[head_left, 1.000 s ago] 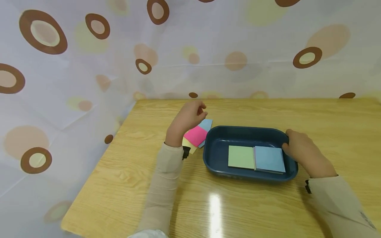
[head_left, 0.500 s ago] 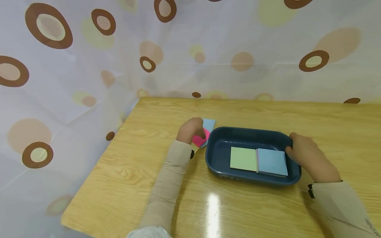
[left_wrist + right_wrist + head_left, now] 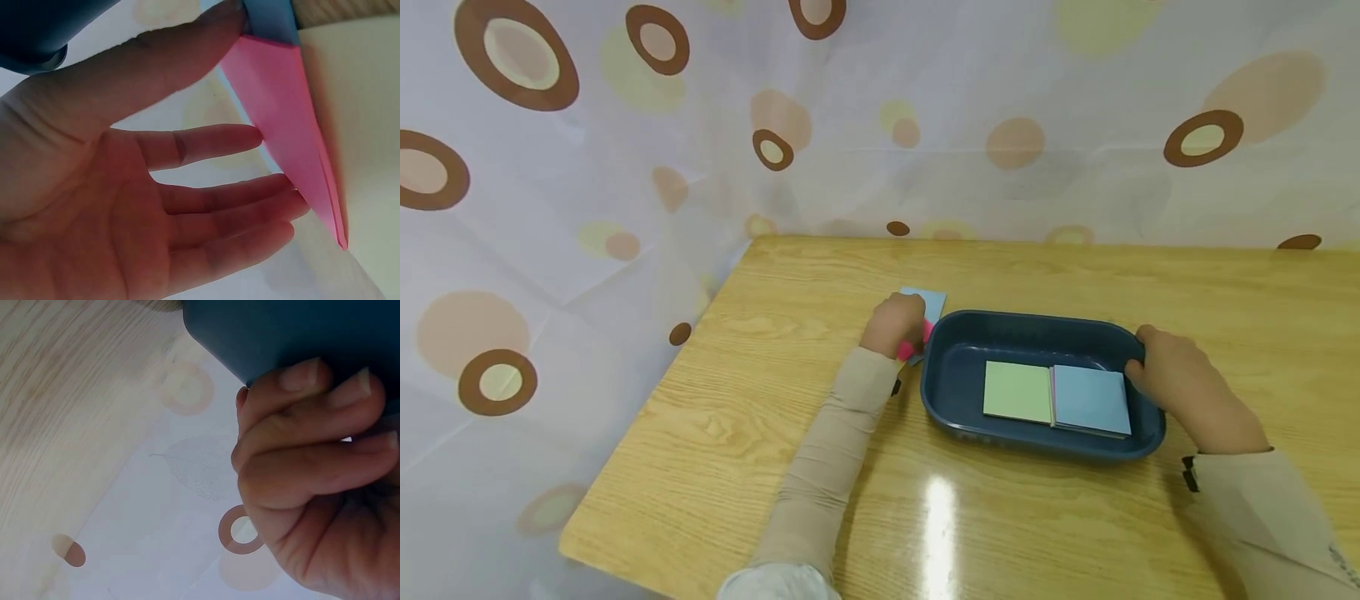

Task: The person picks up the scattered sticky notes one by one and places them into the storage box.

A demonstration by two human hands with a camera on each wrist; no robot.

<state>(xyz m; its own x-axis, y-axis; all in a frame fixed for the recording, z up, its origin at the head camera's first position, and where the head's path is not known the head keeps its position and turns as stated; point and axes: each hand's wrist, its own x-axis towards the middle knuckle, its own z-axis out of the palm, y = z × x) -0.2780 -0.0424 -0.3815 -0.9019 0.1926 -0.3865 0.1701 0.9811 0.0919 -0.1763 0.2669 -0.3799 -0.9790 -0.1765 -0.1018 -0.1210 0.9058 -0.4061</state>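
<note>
My left hand reaches over a bright pink sticky note pad. Its fingers look fairly straight in the left wrist view, with fingertips at the pink pad's edge and the thumb up by its corner. A light blue pad lies partly under the pink one, and a pale yellow pad sits beside it. My right hand grips the right end of a dark blue plastic tray, fingers curled round its rim. Inside the tray are a light green pad and a blue pad, side by side.
Everything rests on a wood-grain table. Its left edge slants down the left of the head view. A white curtain with brown and peach circles hangs behind and to the left.
My left hand has come down from above onto the pink pad and shifted slightly right. The right hand keeps hold of the tray. The head view has tilted a little.
</note>
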